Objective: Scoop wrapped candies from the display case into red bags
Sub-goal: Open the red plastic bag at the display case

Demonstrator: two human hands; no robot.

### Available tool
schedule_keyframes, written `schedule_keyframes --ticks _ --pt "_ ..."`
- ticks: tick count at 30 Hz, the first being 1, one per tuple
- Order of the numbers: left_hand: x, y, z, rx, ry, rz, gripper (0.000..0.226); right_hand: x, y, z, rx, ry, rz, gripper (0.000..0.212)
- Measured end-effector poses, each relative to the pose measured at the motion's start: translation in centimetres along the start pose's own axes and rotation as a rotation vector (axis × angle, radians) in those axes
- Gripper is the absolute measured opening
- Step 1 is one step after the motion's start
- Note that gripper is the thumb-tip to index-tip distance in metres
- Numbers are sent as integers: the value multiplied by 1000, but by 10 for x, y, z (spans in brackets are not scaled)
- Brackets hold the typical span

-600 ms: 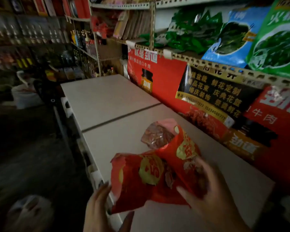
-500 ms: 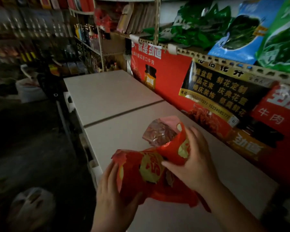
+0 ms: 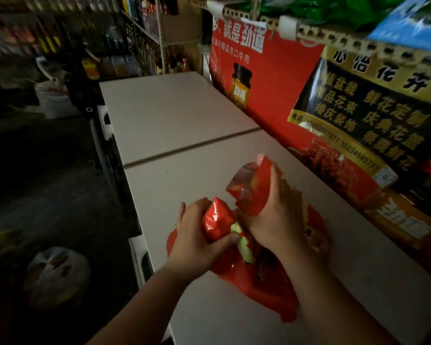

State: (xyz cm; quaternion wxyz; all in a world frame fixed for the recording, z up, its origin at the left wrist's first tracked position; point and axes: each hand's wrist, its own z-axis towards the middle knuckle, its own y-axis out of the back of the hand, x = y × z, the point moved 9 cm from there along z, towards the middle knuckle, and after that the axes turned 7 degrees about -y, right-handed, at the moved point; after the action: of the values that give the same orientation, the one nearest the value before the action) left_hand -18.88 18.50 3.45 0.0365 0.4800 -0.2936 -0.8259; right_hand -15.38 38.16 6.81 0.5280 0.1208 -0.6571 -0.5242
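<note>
Head view: left grip [image 3: 197, 236] clamped round a bunched end of the red bag [image 3: 261, 290], right grip [image 3: 276, 220] pinching its mouth; bag rests on white tabletop [image 3: 363, 282]

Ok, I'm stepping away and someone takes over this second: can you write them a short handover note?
Left hand: grips a bunched part of the red bags.
Right hand: holds their raised upper flap.
The bags lie crumpled on the white countertop.
Done: no candies, scoop or open display case in view, so no scooping is visibly done.
Left: open a bag, scoop the candies in.
</note>
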Motion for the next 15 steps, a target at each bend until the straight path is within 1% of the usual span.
schedule_keyframes --ticks 1,2,4,5,6,8,10,12,13,15 --pt "-1 -5 2 -5 9 -48 59 -6 -6 3 30 -36 -23 126" --pt "-3 -10 3 -14 25 -111 51 -11 -13 5 50 -44 -55 112" --pt "-7 -19 5 -49 75 -214 41 -16 -22 10 57 -11 -94 71" --pt "-7 -23 4 -75 126 -252 33 -19 -23 11 48 1 -65 55" --pt "-4 -27 3 -101 185 -293 26 -23 -24 12 37 12 -14 46" --pt "5 -34 -4 -142 304 -364 14 -29 -20 7 7 24 101 41" --pt "9 -33 -6 -184 386 -385 21 -30 -13 -3 -15 26 215 44" --pt "4 -29 -2 -210 381 -397 27 -21 -1 -14 -74 82 267 59" --pt "-4 -28 1 -211 353 -430 27 -14 8 -19 -114 115 293 61" --pt "-25 -28 5 -217 306 -569 23 3 24 -30 -171 182 359 56"
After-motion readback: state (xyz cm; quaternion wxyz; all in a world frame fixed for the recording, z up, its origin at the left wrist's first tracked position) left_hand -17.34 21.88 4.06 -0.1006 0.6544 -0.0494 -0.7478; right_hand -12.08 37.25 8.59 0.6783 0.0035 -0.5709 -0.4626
